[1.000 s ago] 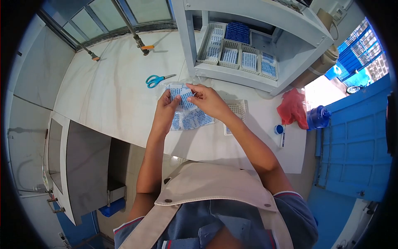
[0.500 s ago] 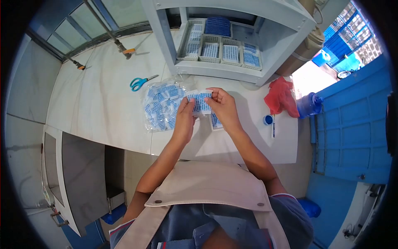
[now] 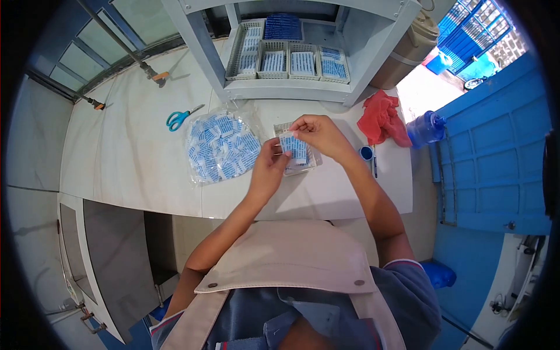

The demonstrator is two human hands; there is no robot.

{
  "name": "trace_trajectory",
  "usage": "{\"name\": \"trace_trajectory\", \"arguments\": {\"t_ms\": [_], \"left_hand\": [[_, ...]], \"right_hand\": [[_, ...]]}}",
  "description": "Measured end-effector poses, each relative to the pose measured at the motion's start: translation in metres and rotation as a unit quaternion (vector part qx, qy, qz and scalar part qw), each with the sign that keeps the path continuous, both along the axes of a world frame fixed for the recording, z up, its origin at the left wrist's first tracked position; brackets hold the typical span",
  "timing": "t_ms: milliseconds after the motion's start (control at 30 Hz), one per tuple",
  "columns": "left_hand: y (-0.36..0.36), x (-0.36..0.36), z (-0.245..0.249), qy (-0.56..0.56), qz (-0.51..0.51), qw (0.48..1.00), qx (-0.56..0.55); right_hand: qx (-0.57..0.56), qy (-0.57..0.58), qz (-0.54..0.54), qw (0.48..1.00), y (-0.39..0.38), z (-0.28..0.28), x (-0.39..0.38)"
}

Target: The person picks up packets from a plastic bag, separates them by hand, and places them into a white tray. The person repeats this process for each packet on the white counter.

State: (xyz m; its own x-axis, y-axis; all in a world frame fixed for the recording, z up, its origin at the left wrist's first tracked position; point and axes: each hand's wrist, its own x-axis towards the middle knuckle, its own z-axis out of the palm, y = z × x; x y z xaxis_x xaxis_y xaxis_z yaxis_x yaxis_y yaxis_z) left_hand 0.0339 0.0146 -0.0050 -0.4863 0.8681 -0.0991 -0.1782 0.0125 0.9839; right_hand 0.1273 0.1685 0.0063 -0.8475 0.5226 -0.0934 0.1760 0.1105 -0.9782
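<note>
Both hands are over a small white plastic basket (image 3: 311,163) on the counter. White sachets with blue print (image 3: 296,149) overlap the basket in this view. My left hand (image 3: 272,169) is closed on their left edge, thumb on the front and fingers behind. At their top right corner, my right hand (image 3: 322,137) pinches with thumb and forefinger. To the left lies a clear plastic bag (image 3: 221,149) full of similar loose sachets.
Teal-handled scissors (image 3: 182,118) lie beyond the bag. A grey shelf (image 3: 286,90) at the back holds several baskets of sachets (image 3: 302,63). A red cloth (image 3: 382,116), a small blue-filled pot (image 3: 366,153) and a pen (image 3: 375,163) are to the right, near a blue water bottle (image 3: 427,128).
My hands have brought the sachets over the basket, which now shows more fully. The right hand has shifted to their top corner. The whole view has shifted slightly.
</note>
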Motion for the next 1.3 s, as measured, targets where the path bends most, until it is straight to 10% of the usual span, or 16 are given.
{"name": "trace_trajectory", "arguments": {"t_ms": [367,533,933,1300], "left_hand": [[-0.046,-0.046,-0.002,0.117,0.102,0.984,-0.088],[-0.055,-0.060,-0.001,0.362,0.148,0.916,-0.092],[-0.077,-0.116,-0.003,0.570,0.117,0.797,-0.161],[-0.034,-0.125,-0.016,0.527,-0.009,0.813,-0.247]], "right_hand": [[0.343,-0.116,-0.041,0.931,-0.027,-0.021,0.003],[0.442,-0.077,-0.025,0.893,-0.028,-0.027,0.012],[0.474,-0.102,0.030,0.874,-0.037,-0.014,0.012],[0.281,0.068,0.079,0.954,-0.058,0.001,-0.075]]}}
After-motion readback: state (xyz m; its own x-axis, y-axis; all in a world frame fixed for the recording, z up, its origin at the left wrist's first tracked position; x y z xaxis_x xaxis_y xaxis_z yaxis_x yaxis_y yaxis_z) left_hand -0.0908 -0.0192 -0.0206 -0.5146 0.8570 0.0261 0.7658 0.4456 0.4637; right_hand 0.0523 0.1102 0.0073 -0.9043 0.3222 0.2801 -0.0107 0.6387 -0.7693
